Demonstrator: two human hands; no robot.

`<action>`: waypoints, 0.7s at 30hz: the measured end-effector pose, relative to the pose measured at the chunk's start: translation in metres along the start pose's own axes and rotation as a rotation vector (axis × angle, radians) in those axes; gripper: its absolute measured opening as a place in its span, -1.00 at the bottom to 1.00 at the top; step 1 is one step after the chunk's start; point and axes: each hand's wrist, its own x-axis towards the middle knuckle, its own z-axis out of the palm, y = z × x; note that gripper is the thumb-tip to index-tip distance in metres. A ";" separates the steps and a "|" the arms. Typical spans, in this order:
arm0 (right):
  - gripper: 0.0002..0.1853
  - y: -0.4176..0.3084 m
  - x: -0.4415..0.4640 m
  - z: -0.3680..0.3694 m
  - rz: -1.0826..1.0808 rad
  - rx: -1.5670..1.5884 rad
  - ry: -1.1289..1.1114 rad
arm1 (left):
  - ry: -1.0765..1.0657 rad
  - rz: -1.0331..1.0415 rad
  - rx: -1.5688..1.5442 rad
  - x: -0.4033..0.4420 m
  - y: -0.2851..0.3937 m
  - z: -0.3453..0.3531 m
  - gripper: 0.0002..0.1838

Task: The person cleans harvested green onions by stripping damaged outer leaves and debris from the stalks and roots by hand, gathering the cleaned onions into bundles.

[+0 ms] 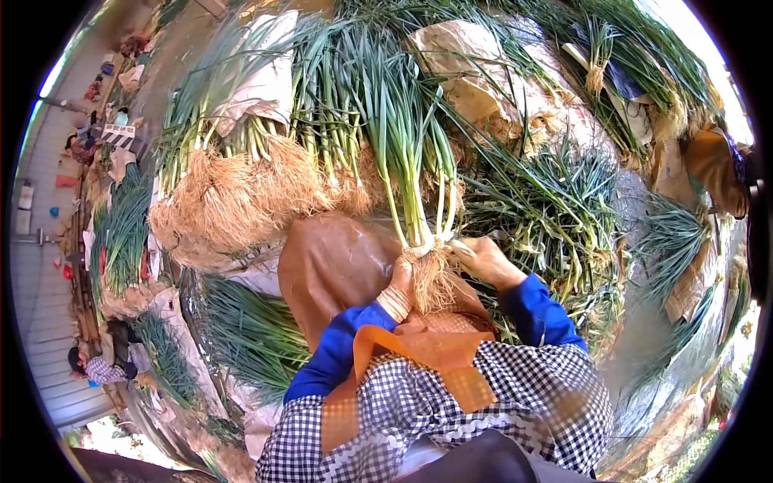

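Observation:
A bunch of green onions (pixel 411 193) stands upright over my lap, its pale stems and tan roots (pixel 433 278) toward me. My left hand (pixel 398 288) is closed around the left side of the bunch, just above the roots. On the right, my right hand (pixel 489 262) is closed in a pinch at the base of the stems, where a pale strip wraps across them. The brown apron (pixel 334 258) covers my knees under the bunch.
Rooted onion bundles (pixel 229 193) lie at the upper left. Loose green leaves (pixel 555 217) are heaped to the right. Cut greens (pixel 250 330) lie at my left. Sacking (pixel 467 68) is ahead. People (pixel 105 370) sit at the far left.

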 end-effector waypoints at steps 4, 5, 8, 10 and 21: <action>-0.63 0.005 -0.032 -0.070 0.391 -0.005 -0.139 | 0.107 0.024 0.103 0.005 0.002 -0.006 -0.58; -0.65 0.048 -0.018 -0.076 0.185 -0.662 0.032 | 0.065 0.011 0.075 0.011 0.001 -0.015 -0.59; -0.71 0.033 0.012 -0.045 -0.079 -0.572 0.364 | 0.053 0.036 0.070 0.014 -0.001 -0.003 -0.61; -0.63 0.015 0.038 -0.020 0.018 -0.232 0.219 | 0.077 -0.029 0.136 0.011 -0.002 -0.011 -0.63; -0.78 0.036 0.035 0.026 -0.027 0.345 0.102 | 0.096 0.001 0.006 0.004 0.000 -0.001 -0.63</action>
